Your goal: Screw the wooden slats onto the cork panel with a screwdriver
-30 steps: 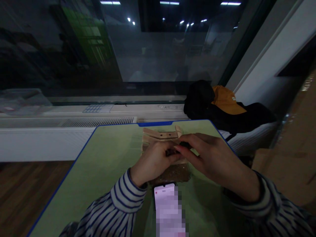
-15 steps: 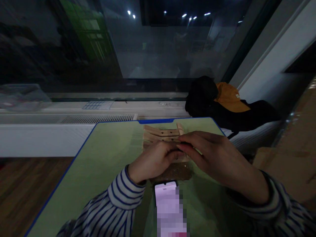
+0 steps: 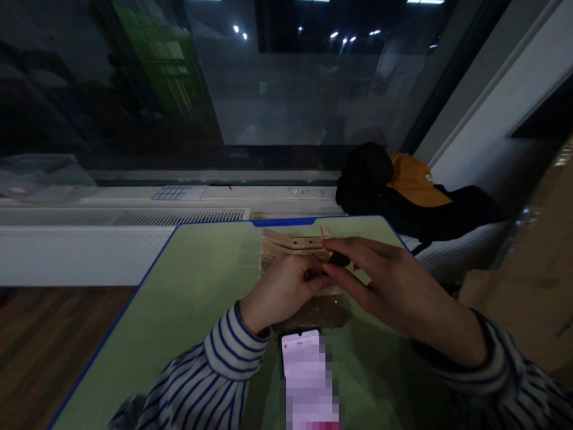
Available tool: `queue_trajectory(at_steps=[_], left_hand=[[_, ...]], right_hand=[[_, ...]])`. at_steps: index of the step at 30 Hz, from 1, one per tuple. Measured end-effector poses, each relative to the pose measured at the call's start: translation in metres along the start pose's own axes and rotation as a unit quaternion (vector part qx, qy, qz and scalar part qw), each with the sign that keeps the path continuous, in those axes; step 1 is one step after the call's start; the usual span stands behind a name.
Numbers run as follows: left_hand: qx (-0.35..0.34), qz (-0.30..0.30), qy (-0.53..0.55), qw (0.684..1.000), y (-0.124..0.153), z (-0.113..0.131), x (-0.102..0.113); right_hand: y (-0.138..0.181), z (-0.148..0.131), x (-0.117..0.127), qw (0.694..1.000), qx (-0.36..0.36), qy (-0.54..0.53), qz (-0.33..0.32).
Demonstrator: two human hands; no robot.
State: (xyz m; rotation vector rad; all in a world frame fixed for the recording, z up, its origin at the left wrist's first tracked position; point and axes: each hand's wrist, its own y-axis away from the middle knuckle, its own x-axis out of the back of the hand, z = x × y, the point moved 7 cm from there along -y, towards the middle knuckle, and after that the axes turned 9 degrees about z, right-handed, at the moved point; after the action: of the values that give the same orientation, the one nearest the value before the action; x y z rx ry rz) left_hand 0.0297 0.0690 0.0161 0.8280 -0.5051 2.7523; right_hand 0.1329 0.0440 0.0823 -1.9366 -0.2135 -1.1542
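Observation:
Both hands work close together over light wooden pieces (image 3: 286, 241) with small dark holes, lying near the far side of the green table. My left hand (image 3: 282, 283) rests over their near part, its fingers curled and partly hidden. From the right comes my right hand (image 3: 389, 272), thumb and forefinger bent toward the left fingertips. A dark brown patch (image 3: 340, 259) shows between that thumb and forefinger; whether it is an object or shadow is unclear. Just below the hands lies a brown, shiny, plastic-wrapped packet (image 3: 313, 313).
A lit phone (image 3: 304, 364) lies nearest me on the green table (image 3: 192, 280), which has a blue edge. Behind are a white radiator (image 3: 111, 251) and the windowsill. A black bag (image 3: 364, 179) and an orange cap (image 3: 416, 179) sit back right; a cardboard box (image 3: 505, 304) stands at right.
My right thumb and forefinger have spread further apart, and more of the dark patch shows between them. My left hand stays over the wood, nearly unmoved.

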Motion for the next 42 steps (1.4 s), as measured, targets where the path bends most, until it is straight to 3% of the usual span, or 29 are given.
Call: queue_trajectory(at_steps=[15, 19, 25, 35, 42], left_hand=[[-0.034, -0.065, -0.019, 0.997, 0.0033, 0.0090, -0.0026], [-0.022, -0.056, -0.019, 0.998, 0.0026, 0.0077, -0.0038], [-0.004, 0.004, 0.010, 1.000, 0.0011, 0.0031, -0.0021], [-0.015, -0.040, 0.031, 0.999, 0.0023, 0.0064, -0.0032], [-0.029, -0.054, -0.029, 0.998, 0.0034, 0.0089, -0.0016]], right_hand=[[0.0001, 0.0026, 0.0001, 1.000, 0.016, 0.007, 0.010], [0.0011, 0.0042, -0.0005, 1.000, 0.014, 0.011, 0.005], [0.0006, 0.0042, -0.0024, 1.000, -0.001, 0.006, -0.014], [0.0014, 0.0030, -0.0021, 1.000, 0.013, -0.015, -0.015], [0.0024, 0.0035, -0.0067, 0.999, -0.003, 0.027, -0.016]])
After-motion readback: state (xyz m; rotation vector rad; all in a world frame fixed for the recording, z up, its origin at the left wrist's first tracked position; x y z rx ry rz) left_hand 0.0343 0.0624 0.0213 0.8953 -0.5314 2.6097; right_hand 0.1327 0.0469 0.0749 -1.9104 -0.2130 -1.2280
